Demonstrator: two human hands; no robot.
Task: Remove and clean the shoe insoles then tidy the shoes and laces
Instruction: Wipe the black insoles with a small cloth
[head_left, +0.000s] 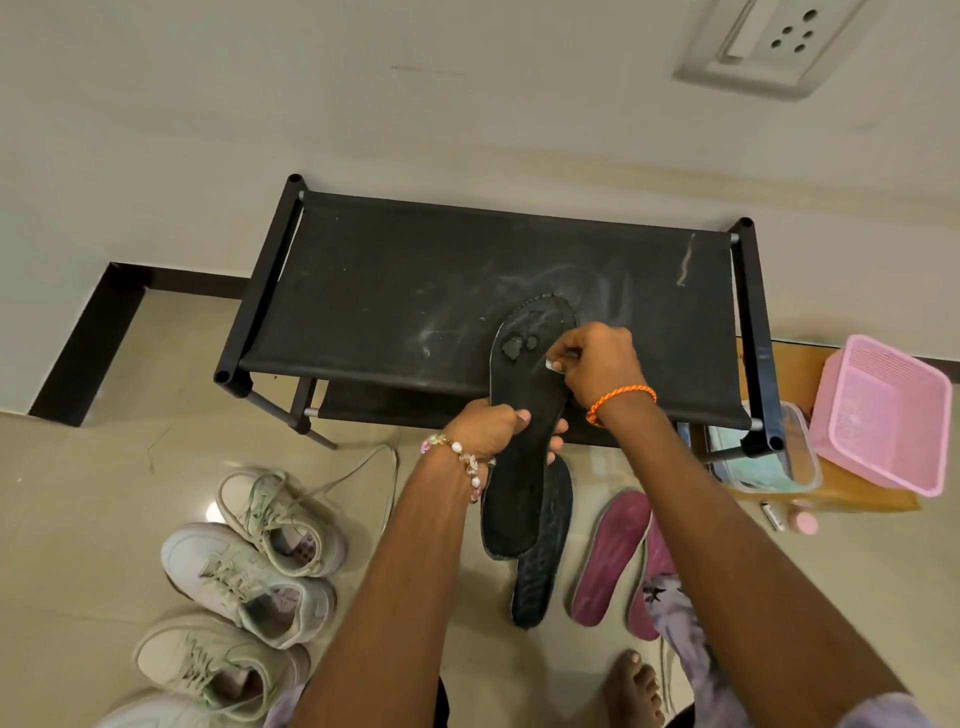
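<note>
**Black insole held over shoe rack**

Left hand (491, 428) grips black insole (524, 415) mid-length, fingers curled round its edges. Right hand (597, 364) pinches something small and pale at the toe end; can't tell what. Insole over rack (395, 291) front edge. Second black insole (543, 577), two pink insoles (610, 556), sneakers (249, 577) on the floor.

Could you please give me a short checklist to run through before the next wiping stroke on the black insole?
1. Left hand grips the black insole at mid-length: ok.
2. Right hand pinches something pale at the forefoot; a wipe or cloth: cannot tell.
3. Worn patches near the toe are clean: not ok.
4. Second black insole and pink insoles are out, on the floor: ok.
5. Sneakers' laces are tidy: not ok, one trails loose.
</note>
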